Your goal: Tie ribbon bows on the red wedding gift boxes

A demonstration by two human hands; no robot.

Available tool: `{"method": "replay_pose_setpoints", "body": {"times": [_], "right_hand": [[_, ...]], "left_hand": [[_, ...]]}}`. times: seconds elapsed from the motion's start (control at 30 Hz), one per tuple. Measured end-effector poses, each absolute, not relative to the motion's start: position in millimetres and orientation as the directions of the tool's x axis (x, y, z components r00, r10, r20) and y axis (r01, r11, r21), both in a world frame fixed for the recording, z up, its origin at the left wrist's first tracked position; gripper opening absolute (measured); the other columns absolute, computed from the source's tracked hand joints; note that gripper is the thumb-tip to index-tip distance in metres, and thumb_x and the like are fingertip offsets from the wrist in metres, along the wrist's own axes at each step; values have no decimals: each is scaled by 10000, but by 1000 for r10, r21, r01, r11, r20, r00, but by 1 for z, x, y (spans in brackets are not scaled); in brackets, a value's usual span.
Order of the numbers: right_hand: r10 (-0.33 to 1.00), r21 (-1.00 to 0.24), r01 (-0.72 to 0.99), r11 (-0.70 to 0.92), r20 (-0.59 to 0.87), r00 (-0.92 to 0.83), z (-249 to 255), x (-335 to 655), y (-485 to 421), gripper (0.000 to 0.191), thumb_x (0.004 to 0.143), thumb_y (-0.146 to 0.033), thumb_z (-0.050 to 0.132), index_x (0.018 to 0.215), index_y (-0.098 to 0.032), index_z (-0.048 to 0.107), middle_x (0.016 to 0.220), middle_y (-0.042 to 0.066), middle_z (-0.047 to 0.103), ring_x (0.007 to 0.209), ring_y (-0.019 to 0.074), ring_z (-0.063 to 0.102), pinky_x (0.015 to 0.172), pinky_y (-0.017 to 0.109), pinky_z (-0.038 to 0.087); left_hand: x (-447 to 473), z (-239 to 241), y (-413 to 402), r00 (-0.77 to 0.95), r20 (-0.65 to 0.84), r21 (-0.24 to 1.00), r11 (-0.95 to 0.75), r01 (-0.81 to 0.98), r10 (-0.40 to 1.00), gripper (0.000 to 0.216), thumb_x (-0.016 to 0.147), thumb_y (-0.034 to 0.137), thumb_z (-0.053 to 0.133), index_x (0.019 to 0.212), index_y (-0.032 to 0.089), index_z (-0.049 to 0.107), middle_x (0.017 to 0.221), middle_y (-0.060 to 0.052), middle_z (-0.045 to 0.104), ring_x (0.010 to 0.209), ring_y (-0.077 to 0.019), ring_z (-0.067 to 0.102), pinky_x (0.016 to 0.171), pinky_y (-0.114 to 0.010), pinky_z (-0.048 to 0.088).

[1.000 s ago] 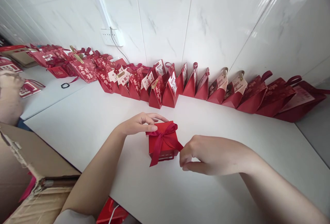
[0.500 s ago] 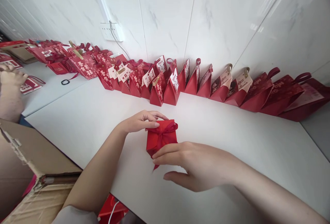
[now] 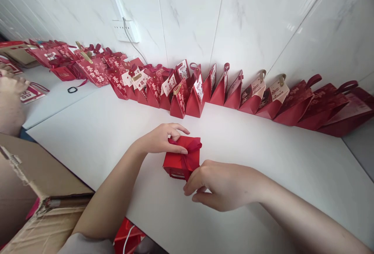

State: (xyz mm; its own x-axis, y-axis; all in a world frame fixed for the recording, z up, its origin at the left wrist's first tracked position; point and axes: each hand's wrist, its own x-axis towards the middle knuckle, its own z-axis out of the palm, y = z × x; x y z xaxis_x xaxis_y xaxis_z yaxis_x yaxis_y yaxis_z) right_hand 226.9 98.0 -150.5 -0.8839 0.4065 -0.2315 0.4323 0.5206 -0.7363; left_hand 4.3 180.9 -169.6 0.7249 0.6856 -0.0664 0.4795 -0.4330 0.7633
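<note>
A small red gift box (image 3: 179,159) tied with a dark red ribbon sits on the white table (image 3: 263,156) in front of me. My left hand (image 3: 162,139) pinches the ribbon at the box's top left corner, thumb pressed against it. My right hand (image 3: 219,184) is curled at the box's near right edge, fingers closed on the ribbon bow there. The ribbon's loose ends are hidden under my right hand.
A long row of red gift bags (image 3: 204,90) with tags and handles lines the white tiled wall (image 3: 248,20). A torn cardboard box (image 3: 35,191) stands at the lower left. Another person's hand (image 3: 10,102) shows at the left edge. A wall socket (image 3: 125,31) has a cable.
My right hand moved from the ribbon tail at the box's right onto the box's near edge and closed its fingers. The box tilted and shifted slightly left. My left hand stayed on top.
</note>
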Motion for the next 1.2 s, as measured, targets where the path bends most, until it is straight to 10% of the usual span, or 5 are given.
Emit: {"method": "replay_pose_setpoints", "body": {"times": [0.1,0.3,0.63,0.87,1.2], "right_hand": [[385,-746,508,431,-358,-851,-143,242,102,304,845,-349,644,1095,-209,745,1012,56,765,832,204,700,640,257,453],[621,-639,729,247,-473,-625,-137,260,112,537,898,-632,482,769,-172,727,557,45,690,485,162,590,491,264,389],[601,-853,522,-11,-423,-679,-146,229,100,257,892,-351,533,757,-179,668,557,5,696,506,126,601,485,200,407],[516,-742,661,110,-526,-676,-145,232,96,334,866,-369,560,610,-167,634,580,26,710,501,128,589,509,222,427],[754,-910,371,-186,-374,-539,-160,264,157,438,913,-586,511,1068,-179,552,609,9,680,489,144,635,489,226,441]], "left_hand": [[3,-169,181,728,-82,761,-429,486,680,603,704,489,763,545,173,275,1259,-88,611,1073,-262,599,827,-355,467],[2,-169,182,731,-121,769,-402,497,672,586,691,488,776,551,170,305,1276,-82,600,1086,-258,597,830,-350,482],[3,-170,182,718,-100,776,-397,490,689,547,692,493,772,546,165,359,1247,-76,626,996,-233,621,815,-340,487],[5,-171,182,725,-105,789,-387,478,681,540,712,479,764,553,165,354,1227,-68,636,965,-219,619,814,-342,481],[-23,-157,189,766,-153,832,-336,441,625,318,876,451,618,724,174,654,1355,-65,575,1196,-264,547,1003,-371,430]]}}
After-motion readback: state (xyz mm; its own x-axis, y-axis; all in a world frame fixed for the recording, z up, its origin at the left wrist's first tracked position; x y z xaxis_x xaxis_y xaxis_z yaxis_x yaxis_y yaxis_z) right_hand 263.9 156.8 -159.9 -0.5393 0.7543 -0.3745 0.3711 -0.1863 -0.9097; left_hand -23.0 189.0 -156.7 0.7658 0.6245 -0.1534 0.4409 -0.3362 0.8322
